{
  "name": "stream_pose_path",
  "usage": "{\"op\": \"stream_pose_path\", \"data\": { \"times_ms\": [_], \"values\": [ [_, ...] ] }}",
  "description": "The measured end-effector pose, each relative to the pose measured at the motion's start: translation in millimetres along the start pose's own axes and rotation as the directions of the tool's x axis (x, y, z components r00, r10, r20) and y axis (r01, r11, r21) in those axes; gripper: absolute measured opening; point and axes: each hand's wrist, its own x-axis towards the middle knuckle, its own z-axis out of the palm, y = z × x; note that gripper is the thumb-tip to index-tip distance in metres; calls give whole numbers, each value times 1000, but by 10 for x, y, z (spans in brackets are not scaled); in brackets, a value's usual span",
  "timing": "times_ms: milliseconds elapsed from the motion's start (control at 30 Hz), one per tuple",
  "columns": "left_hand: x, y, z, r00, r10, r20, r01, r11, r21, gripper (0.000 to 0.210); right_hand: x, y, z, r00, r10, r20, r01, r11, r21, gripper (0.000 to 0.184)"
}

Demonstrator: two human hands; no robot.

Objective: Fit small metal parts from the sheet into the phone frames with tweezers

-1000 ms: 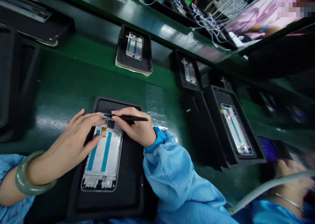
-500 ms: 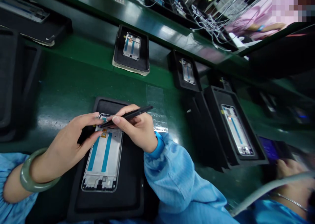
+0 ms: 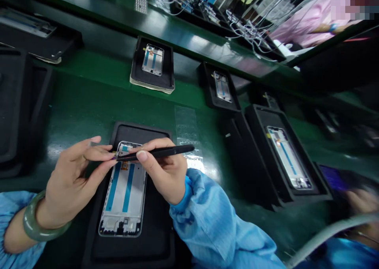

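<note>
A silver phone frame (image 3: 121, 198) with blue adhesive strips and a small orange flex cable (image 3: 124, 165) lies in a black foam tray (image 3: 133, 253). My right hand (image 3: 162, 166) grips black tweezers (image 3: 166, 151), held nearly level across the frame's upper part. Their tips reach the frame's upper left edge. There my left hand (image 3: 79, 174) is closed, thumb and index finger pinched on a tiny yellow-and-purple tab (image 3: 114, 155). The tab is mostly covered by the fingertips, and the tweezers meet them there.
More phone frames lie in black trays at the back (image 3: 152, 60), back right (image 3: 222, 86) and right (image 3: 288, 156). Stacked trays (image 3: 13, 115) stand at left. A clear plastic strip (image 3: 186, 123) lies on the green bench (image 3: 79, 103). Another person's hand (image 3: 363, 200) is at far right.
My left fingers have drawn back slightly left from over the frame into a pinch at its edge. The tweezers have tilted flatter, with my right hand slightly lower. The view has shifted a little.
</note>
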Motion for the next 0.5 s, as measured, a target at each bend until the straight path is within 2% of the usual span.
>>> {"op": "stream_pose_path", "data": {
  "times_ms": [133,233,367,500],
  "values": [
    [30,69,5,999,40,-12,-40,999,-31,60,3,-2,38,999,40,-14,-39,998,44,24],
    [38,93,3,999,40,-4,-40,999,-16,57,9,-9,66,995,96,9,-96,988,119,23],
    [38,89,0,1000,18,1,-18,1000,-19,44,9,-18,81,989,145,35,-149,971,187,22],
    [6,45,-3,1000,-21,19,21,1000,15,28,2,-22,76,991,127,36,-131,975,177,21]
  ]
}}
